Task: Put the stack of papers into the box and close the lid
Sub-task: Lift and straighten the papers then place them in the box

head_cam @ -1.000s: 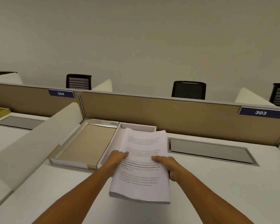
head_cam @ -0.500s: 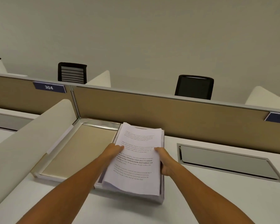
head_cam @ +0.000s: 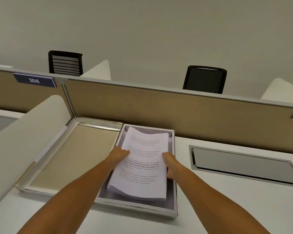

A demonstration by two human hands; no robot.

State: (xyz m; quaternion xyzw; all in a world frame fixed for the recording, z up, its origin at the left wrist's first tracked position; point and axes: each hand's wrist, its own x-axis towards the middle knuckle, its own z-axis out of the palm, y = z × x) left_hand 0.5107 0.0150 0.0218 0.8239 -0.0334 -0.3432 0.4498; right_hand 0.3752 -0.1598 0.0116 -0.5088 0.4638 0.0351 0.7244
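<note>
A thick stack of printed white papers point(head_cam: 142, 168) is inside the open white box point(head_cam: 135, 209), low between its walls, its far end curled upward. My left hand point(head_cam: 118, 153) grips the stack's left edge and my right hand point(head_cam: 170, 163) grips its right edge, thumbs on the top sheet. The box's lid point(head_cam: 74, 157) lies flat and open to the left, its tan inner face up, joined to the box along the long side.
A tan partition point(head_cam: 176, 108) runs right behind the box. A white curved divider point(head_cam: 24, 130) stands to the left of the lid. A grey cable hatch point(head_cam: 243, 164) is set into the white desk point(head_cam: 227, 205) on the right. Black chairs stand beyond the partition.
Both hands carried the stack forward from the desk in front of the box and lowered it down inside the box. The lid has stayed open.
</note>
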